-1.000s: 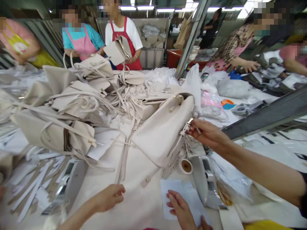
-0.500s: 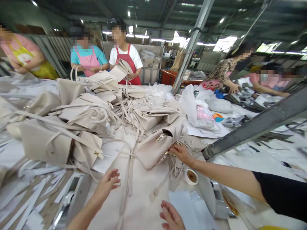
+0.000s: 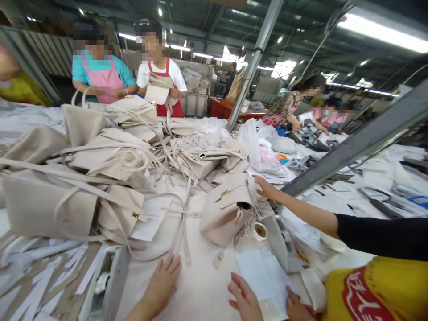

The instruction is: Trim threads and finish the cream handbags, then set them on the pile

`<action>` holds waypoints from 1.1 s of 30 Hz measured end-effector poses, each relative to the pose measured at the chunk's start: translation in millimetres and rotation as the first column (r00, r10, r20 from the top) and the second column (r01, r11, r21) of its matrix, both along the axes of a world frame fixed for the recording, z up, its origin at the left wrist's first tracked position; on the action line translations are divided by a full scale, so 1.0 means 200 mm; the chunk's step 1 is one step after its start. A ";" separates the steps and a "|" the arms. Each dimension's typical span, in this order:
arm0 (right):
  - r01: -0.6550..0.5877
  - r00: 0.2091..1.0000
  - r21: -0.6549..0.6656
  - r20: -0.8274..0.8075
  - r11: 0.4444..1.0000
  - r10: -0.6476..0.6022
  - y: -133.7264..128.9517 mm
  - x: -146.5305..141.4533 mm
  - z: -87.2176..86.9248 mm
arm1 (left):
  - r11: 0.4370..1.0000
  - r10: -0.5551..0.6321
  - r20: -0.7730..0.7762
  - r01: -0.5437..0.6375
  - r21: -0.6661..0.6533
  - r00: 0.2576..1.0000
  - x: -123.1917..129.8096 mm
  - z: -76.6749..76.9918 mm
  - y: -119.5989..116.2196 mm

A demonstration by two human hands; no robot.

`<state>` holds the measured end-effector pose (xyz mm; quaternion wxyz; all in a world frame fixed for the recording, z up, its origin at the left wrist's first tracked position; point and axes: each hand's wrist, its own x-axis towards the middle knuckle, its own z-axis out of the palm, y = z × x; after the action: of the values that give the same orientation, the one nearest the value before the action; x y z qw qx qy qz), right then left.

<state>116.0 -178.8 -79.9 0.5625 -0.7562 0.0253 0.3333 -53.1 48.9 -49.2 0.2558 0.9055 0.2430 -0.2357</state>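
My left hand (image 3: 161, 281) lies with fingers stretched on the pale sheet covering the table, holding nothing. My right hand (image 3: 245, 299) is also open, its fingers apart, beside some white paper sheets (image 3: 257, 269). In front of both hands a beige handbag (image 3: 217, 220) leans with a dark opening and metal fittings at its right. A co-worker's hand (image 3: 266, 188) from the right touches the far right side of this bag. That person's other hand (image 3: 297, 306) is at the edge of the paper, partly cut off. A beige tag (image 3: 218, 260) lies between my hands and the bag.
Beige bags and straps (image 3: 113, 156) pile up at left and centre. A tape roll (image 3: 260, 231) stands near a grey tape dispenser (image 3: 284, 245). Another dispenser (image 3: 103, 281) is at left, beside paper strips (image 3: 43, 281). A slanted metal beam (image 3: 334, 151) crosses the right; several co-workers stand beyond.
My left hand has come down onto the sheet, towards the right. The co-worker's hand has shifted to the bag's far side, and the bag has turned. My view has swung right.
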 end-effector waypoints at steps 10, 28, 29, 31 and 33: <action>0.031 0.872 0.237 0.469 0.971 -0.142 0.27 0.78 0.41 | 0.917 0.386 0.189 -0.353 -0.184 0.903 0.07 0.00 0.08; -0.306 0.353 -0.011 0.927 0.952 0.125 0.59 0.32 0.26 | 0.663 0.747 0.526 -0.392 -0.638 0.407 0.82 0.52 -0.18; -0.308 0.316 -0.022 0.941 0.951 0.124 0.61 0.30 0.27 | 0.645 0.764 0.532 -0.421 -0.638 0.365 0.83 0.54 -0.18; -0.317 0.256 -0.040 0.958 0.947 0.127 0.66 0.26 0.30 | 0.619 0.785 0.527 -0.447 -0.646 0.326 0.82 0.57 -0.16; -0.335 0.232 -0.057 0.962 0.941 0.141 0.69 0.21 0.34 | 0.612 0.790 0.527 -0.456 -0.646 0.313 0.77 0.60 -0.11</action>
<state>157.7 -41.5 -12.3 0.4645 -0.7491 -0.4603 -0.1063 101.2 26.4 70.1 0.5748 0.6688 0.3935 0.2600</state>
